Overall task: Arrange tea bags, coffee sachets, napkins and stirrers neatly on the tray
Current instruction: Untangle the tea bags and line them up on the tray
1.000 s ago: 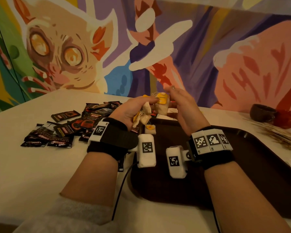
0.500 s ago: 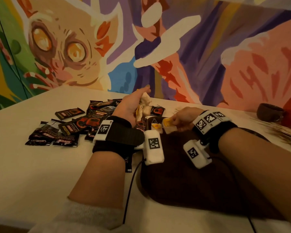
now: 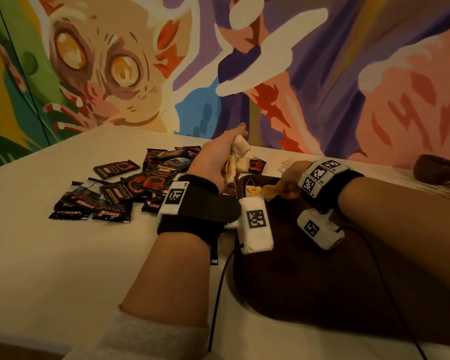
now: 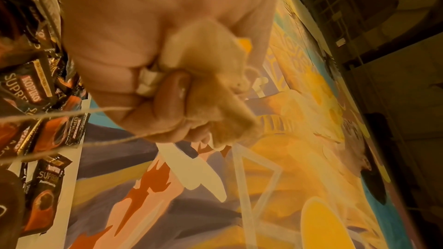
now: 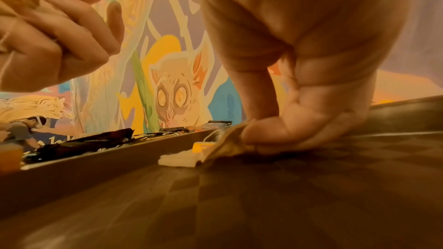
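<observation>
My left hand (image 3: 218,162) is raised above the tray's far left corner and grips a bunch of pale tea bags (image 3: 238,157) (image 4: 210,75), their strings trailing down. My right hand (image 3: 287,183) is low on the dark brown tray (image 3: 322,281) (image 5: 215,205) and pinches one tea bag (image 3: 270,194) (image 5: 227,145) against the tray floor. Another tea bag with a yellow tag (image 3: 252,191) (image 5: 182,157) lies just left of it on the tray. Black coffee sachets (image 3: 120,193) lie in a loose pile on the white table left of the tray.
A dark bowl (image 3: 434,170) stands at the far right of the table, with thin stirrers (image 3: 434,190) lying near it. The painted wall runs close behind the table. The tray rim (image 5: 120,156) rises between my right hand and the sachets.
My right hand has come away from the left hand's bunch with one tea bag and lowered it onto the tray. The left hand has stayed raised with the rest.
</observation>
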Motion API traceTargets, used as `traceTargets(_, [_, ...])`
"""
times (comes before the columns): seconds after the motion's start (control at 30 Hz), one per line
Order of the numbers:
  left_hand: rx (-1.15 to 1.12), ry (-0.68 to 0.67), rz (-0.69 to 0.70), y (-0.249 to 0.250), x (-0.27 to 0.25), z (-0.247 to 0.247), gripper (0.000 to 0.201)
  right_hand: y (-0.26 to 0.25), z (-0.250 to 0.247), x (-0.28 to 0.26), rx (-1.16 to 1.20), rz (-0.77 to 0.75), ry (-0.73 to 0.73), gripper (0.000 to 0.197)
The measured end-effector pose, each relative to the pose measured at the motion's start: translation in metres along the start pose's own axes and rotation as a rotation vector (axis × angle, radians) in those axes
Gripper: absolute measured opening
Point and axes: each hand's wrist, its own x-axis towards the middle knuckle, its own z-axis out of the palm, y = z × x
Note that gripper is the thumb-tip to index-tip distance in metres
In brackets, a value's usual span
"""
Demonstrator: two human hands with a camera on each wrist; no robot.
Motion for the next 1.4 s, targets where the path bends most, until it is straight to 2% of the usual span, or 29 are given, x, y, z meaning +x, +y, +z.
traceTargets(0.03, [0.002,0.001,0.001,0.0,0.0,0.0,0.02,-0.003,0.001,-0.005,-0.034,0.045,-0.029,0.004])
traceTargets(0.17, [-0.014,0.0,-0.003,0.0,-0.001,0.001,0.022,-0.004,-0.001,-0.014,-0.08,0.096,-0.05,0.016])
traceTargets(0.33, [-0.146,-0.071,0.0,0.002,-0.007,0.004,0.033,-0.001,-0.018,-0.025,-0.066,-0.03,0.126,0.017])
traceTargets(0.4, [-0.231,-0.126,-0.013,0.003,-0.011,0.007,0.037,0.001,-0.025,-0.032,0.085,-0.132,0.218,0.014])
traceTargets(0.47, [-0.299,-0.159,-0.022,0.004,-0.014,0.01,0.04,0.005,-0.028,-0.045,0.279,-0.249,0.234,0.012])
traceTargets(0.6, [-0.444,-0.115,0.011,0.003,-0.02,0.018,0.051,0.014,-0.019,-0.083,0.676,-0.478,0.073,0.022])
traceTargets(0.67, [-0.514,-0.104,0.026,0.002,-0.022,0.021,0.056,0.019,-0.01,-0.096,0.78,-0.563,-0.03,0.029])
traceTargets(0.8, [-0.616,-0.173,0.013,0.0,-0.019,0.026,0.061,0.026,0.005,-0.104,0.719,-0.649,-0.119,0.043])
traceTargets(0.97, [-0.56,-0.165,-0.031,-0.008,-0.01,0.032,0.066,0.033,0.008,-0.101,0.679,-0.678,0.037,0.028])
traceTargets(1.03, [-0.553,-0.167,-0.059,-0.01,-0.009,0.035,0.066,0.034,0.009,-0.099,0.66,-0.674,0.056,0.022])
traceTargets(1.17, [-0.469,-0.162,-0.07,-0.013,-0.011,0.037,0.058,0.035,0.01,-0.095,0.7,-0.645,0.067,0.015])
traceTargets(1.27, [-0.447,-0.101,-0.084,-0.017,-0.012,0.037,0.026,0.034,0.009,-0.094,0.826,-0.653,0.065,0.006])
traceTargets(1.3, [-0.472,-0.076,-0.091,-0.018,-0.01,0.037,0.021,0.034,0.008,-0.093,0.884,-0.657,0.061,0.005])
traceTargets(1.37, [-0.692,-0.045,-0.177,-0.016,-0.005,0.035,0.014,0.035,0.005,-0.092,1.0,-0.657,0.059,0.005])
traceTargets(1.4, [-0.728,-0.055,-0.171,-0.015,-0.005,0.034,0.013,0.036,0.004,-0.09,1.059,-0.653,0.059,0.005])
